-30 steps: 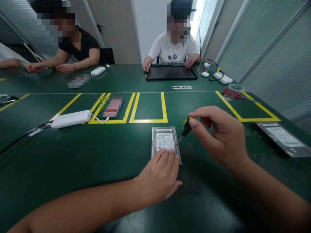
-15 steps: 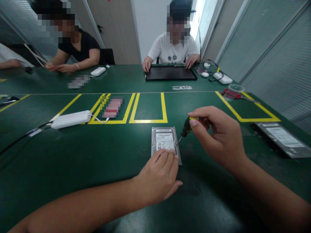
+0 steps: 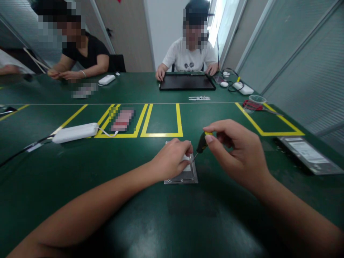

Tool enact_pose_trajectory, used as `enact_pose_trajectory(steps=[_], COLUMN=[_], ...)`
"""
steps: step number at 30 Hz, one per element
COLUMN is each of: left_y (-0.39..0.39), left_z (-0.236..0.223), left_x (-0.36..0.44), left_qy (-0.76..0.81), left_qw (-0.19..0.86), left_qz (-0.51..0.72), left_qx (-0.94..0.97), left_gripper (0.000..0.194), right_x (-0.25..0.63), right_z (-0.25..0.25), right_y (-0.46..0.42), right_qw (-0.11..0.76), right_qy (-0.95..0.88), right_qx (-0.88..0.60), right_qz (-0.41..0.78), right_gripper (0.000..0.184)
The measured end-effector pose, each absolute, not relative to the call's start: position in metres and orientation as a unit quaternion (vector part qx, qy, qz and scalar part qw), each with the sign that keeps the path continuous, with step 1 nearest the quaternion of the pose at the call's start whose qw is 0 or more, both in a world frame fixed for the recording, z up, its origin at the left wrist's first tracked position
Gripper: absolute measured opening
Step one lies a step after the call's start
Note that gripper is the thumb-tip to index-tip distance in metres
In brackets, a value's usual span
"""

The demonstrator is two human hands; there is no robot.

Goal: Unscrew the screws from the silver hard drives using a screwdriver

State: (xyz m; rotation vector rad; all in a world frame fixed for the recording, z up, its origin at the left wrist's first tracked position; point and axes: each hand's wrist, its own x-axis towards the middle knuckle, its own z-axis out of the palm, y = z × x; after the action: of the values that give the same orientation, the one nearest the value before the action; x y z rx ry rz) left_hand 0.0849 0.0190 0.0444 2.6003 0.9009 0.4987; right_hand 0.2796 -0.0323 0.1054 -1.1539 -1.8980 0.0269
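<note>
A silver hard drive [image 3: 181, 177] with a white label lies flat on the green table in front of me. Over its upper part is my left hand [image 3: 174, 157], fingers curled and thumb bent in near the drive's right edge, by the screwdriver's tip. Whatever those fingertips pinch, if anything, is hidden. Between thumb and fingertips, my right hand [image 3: 236, 150] grips a small screwdriver [image 3: 202, 142] with a dark and yellow handle. The tool leans, its thin shaft pointing down-left to the drive's right edge.
A larger hard drive [image 3: 306, 154] lies at the right. A white power strip [image 3: 76, 132] and a pink phone [image 3: 123, 120] are at the left. Red-handled tool [image 3: 252, 105] and a clear round container [image 3: 257, 99] sit far right. Across the table, a person handles a black panel [image 3: 187, 81].
My left hand has moved up the hard drive from its lower edge, and its fingers have curled in toward the screwdriver tip. The right hand still holds the screwdriver at the drive's edge.
</note>
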Motion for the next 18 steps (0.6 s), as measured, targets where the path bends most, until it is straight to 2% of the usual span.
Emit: enact_pose_trajectory(steps=[3,11,18], left_y=[0.036,0.057,0.068], left_z=[0.042,0.042,0.045], left_x=[0.092,0.105,0.112], left_qy=[0.284,0.213,0.205], left_qw=[0.176,0.254,0.294], left_qz=[0.162,0.082,0.025], left_qx=[0.929,0.94,0.933], left_gripper=[0.031,0.021,0.035], right_x=[0.279,0.279,0.276], right_z=[0.107,0.105,0.107], right_y=[-0.033,-0.034,-0.037], right_qw=[0.446,0.452,0.454], right_qy=[-0.769,-0.753,-0.757], right_qx=[-0.459,-0.478,-0.468], right_qz=[0.016,0.005,0.023], right_gripper=[0.012,0.008,0.014])
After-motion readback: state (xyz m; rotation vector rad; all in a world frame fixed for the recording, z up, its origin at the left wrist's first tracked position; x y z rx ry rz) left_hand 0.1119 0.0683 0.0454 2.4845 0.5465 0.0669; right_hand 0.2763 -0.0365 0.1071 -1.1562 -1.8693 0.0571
